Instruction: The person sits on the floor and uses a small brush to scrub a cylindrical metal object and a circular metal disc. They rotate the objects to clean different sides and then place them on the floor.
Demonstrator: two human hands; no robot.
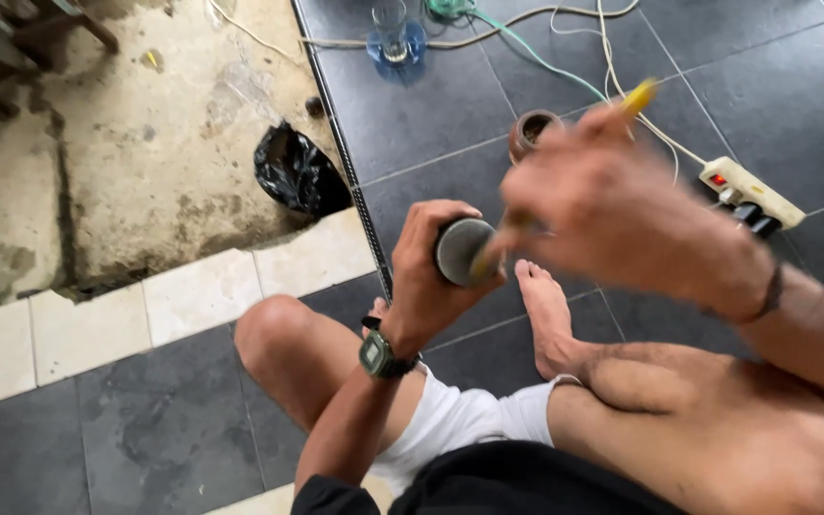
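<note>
My left hand (428, 277) grips a grey cylindrical object (463, 250), its round flat end facing me. My right hand (612, 205) is blurred and holds a thin yellow-handled tool (639, 95); the tool's tip meets the edge of the cylinder's end. A green watch (377, 355) sits on my left wrist and a dark band on my right wrist. I sit on the floor with bare legs crossed, one foot (545, 315) below the hands.
A small round brown container (532, 132) stands on the dark tiles behind my hands. A white power strip (753, 191) with cables lies at the right. A glass (390, 30) stands at the top. A black plastic bag (298, 172) lies on the concrete beyond the tile edge.
</note>
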